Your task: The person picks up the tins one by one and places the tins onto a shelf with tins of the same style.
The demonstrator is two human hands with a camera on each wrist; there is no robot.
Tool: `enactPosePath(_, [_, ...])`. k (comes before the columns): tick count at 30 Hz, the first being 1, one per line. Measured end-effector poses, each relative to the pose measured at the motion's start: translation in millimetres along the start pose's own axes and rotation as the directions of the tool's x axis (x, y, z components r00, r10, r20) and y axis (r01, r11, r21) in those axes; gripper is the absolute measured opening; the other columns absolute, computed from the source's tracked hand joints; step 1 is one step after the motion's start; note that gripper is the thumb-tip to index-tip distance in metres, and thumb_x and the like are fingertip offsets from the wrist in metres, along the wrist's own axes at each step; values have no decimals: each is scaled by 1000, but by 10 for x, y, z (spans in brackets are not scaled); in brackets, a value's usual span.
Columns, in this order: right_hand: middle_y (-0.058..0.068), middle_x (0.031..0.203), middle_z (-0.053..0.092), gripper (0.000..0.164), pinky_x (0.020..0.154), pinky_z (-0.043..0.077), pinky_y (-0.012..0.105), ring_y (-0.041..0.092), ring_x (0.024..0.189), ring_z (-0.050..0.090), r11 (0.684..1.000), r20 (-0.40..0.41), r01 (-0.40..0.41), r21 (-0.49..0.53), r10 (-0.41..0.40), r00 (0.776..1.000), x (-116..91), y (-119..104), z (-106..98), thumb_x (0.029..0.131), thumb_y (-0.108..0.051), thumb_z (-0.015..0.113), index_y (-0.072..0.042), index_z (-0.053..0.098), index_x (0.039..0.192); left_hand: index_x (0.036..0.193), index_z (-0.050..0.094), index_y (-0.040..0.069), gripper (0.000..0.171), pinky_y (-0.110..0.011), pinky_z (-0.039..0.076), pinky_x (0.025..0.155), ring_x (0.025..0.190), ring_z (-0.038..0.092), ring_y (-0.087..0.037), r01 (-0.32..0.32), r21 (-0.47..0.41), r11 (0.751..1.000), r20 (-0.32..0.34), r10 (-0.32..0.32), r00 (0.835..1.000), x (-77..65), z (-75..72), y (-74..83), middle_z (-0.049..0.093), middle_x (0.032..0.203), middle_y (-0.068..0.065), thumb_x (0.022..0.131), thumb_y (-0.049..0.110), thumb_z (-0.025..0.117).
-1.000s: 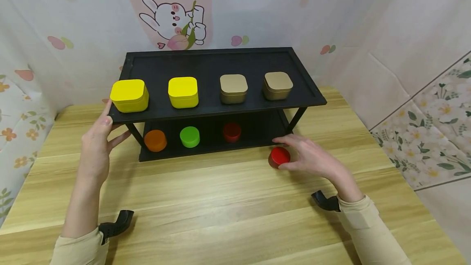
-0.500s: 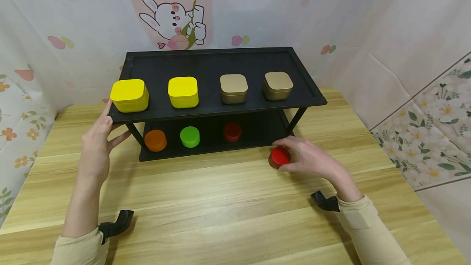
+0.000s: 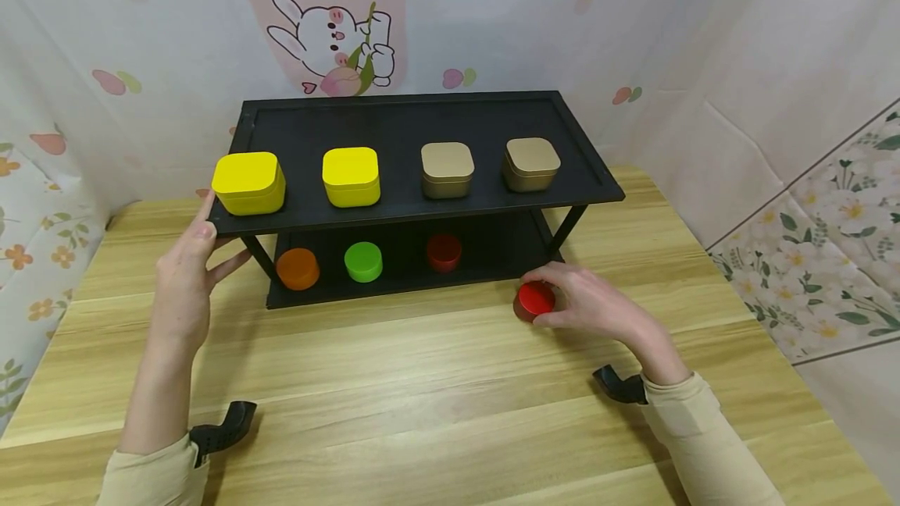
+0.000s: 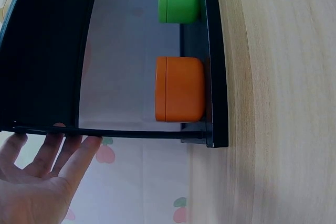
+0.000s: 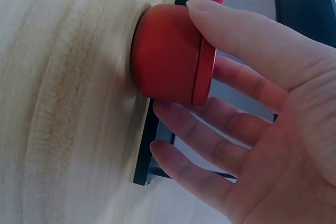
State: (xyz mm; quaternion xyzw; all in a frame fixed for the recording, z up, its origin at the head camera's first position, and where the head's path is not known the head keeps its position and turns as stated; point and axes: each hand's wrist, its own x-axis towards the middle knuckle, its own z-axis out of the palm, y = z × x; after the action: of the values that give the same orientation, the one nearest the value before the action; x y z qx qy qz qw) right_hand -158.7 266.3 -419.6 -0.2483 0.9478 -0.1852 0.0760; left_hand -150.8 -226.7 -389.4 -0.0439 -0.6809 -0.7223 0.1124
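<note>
On the table, my right hand [image 3: 587,303] holds a small round red tin [image 3: 536,300] from its right side. In the right wrist view, the thumb lies at the lid edge of the tin [image 5: 170,53] and the fingers curve behind it. My left hand [image 3: 184,276] touches the left front corner of a black two-tier rack [image 3: 394,213]. The left wrist view shows that hand's fingers fairly straight, tips at the rack's side edge. An orange tin [image 3: 298,269], a green tin [image 3: 362,261] and a second red tin [image 3: 444,253] stand on the lower tier.
Two yellow square tins [image 3: 351,176] and two gold-brown square tins [image 3: 447,170] stand on the upper tier. The wooden table [image 3: 394,412] extends in front of the rack. A printed curtain [image 3: 506,30] hangs close behind it.
The right hand's fingers have shifted very slightly around the red tin, which stays in place. The left hand and the rack look unchanged.
</note>
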Motion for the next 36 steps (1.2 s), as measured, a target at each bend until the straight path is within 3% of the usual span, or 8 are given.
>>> enactPosePath(27, [10,121,71,56,85,61,39,21,100,65,998,-42,-22,51,25,999,8,12,-18,82,-23,87,-8,66,132,156,43,21,47,-14,59,88,126,55,-10,1,-31,1000,6,0,1000,-31,36,-20,32,169,4,110,28,46])
enactPosePath(36, [9,118,70,56,81,59,34,21,98,63,998,-86,-28,48,32,996,92,-2,-53,82,-25,87,-11,67,133,157,42,21,47,-14,58,88,126,55,-9,7,-26,1000,0,-7,1000,-35,20,7,32,170,4,110,28,45])
